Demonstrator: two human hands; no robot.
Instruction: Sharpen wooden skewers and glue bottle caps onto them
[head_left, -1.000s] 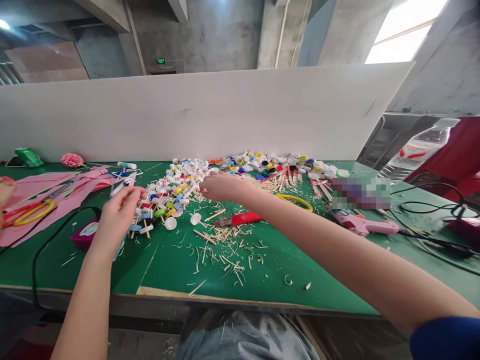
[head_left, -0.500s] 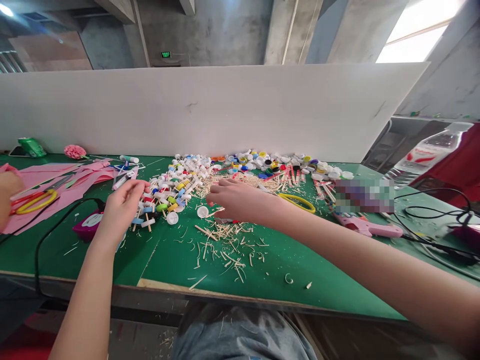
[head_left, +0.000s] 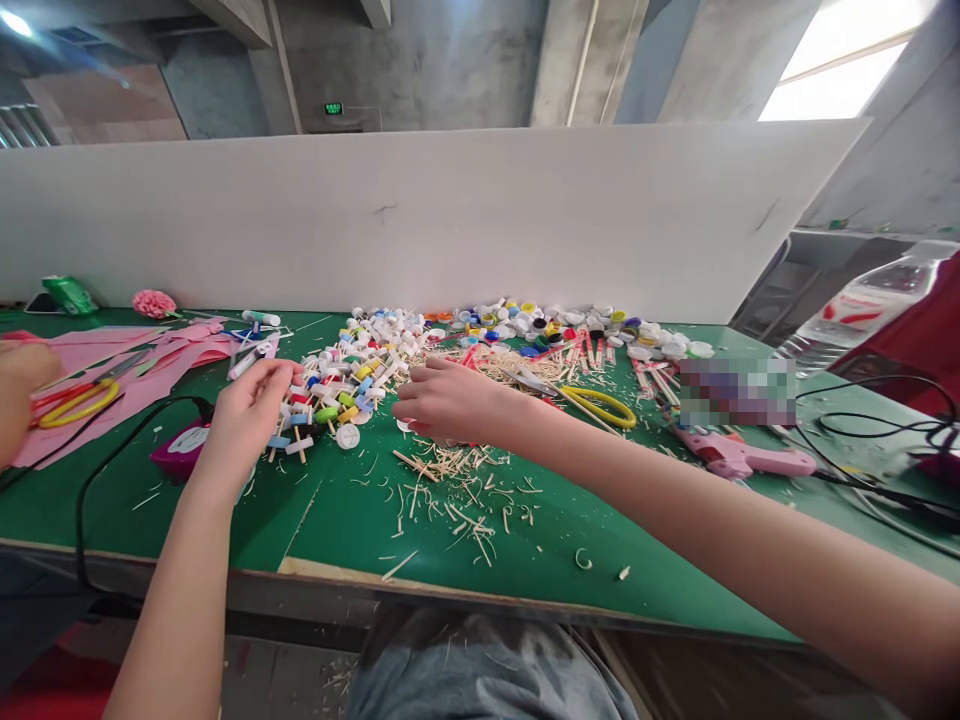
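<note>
My left hand (head_left: 244,415) rests at the left edge of a heap of bottle caps glued on short wooden sticks (head_left: 352,365), its fingertips touching the nearest pieces; what it pinches is hidden. My right hand (head_left: 450,400) hovers palm down, fingers apart, over wood shavings (head_left: 450,480) in the middle of the green table (head_left: 360,540). It covers a white cap and a red-handled knife. Another loose white cap (head_left: 347,436) lies between my hands.
Loose coloured caps (head_left: 555,325) lie along the white board (head_left: 420,220). Yellow-handled scissors (head_left: 600,405) and a pink glue gun (head_left: 739,458) with black cables are on the right. Another person's hand (head_left: 22,395), pink paper (head_left: 112,360) and scissors (head_left: 75,405) sit left.
My right hand came back from the cap heap toward me and lowered over the white cap and red-handled knife, hiding them. My left hand stayed put.
</note>
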